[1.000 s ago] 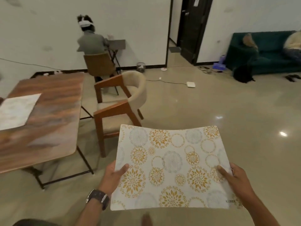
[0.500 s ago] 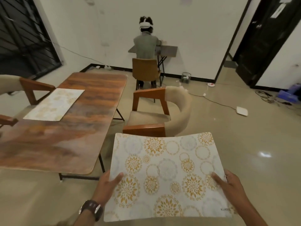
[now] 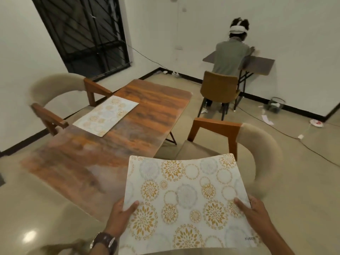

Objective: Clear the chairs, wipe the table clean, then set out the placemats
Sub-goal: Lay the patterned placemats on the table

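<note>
Left grip [image 3: 119, 212]: grasps the held placemat [image 3: 185, 201] by its left edge.
Right grip [image 3: 254, 210]: grasps its right edge.
Desk [image 3: 154, 115]: carries a second placemat [image 3: 105, 115].

A placemat [image 3: 185, 201] is held above the floor in front of the person, its far left corner over the near right part of the table [image 3: 114, 150]. The left hand [image 3: 120, 216] grips its near left edge, the right hand [image 3: 254, 212] its near right edge. A second placemat [image 3: 105, 115] lies flat on the table along the far left edge. One chair [image 3: 58, 100] stands at that left edge, another chair [image 3: 231, 144] off the right edge, behind the held placemat. Beyond the table's far right corner, a seated person [image 3: 231, 56] faces a small desk [image 3: 261, 63] against the wall.
</note>
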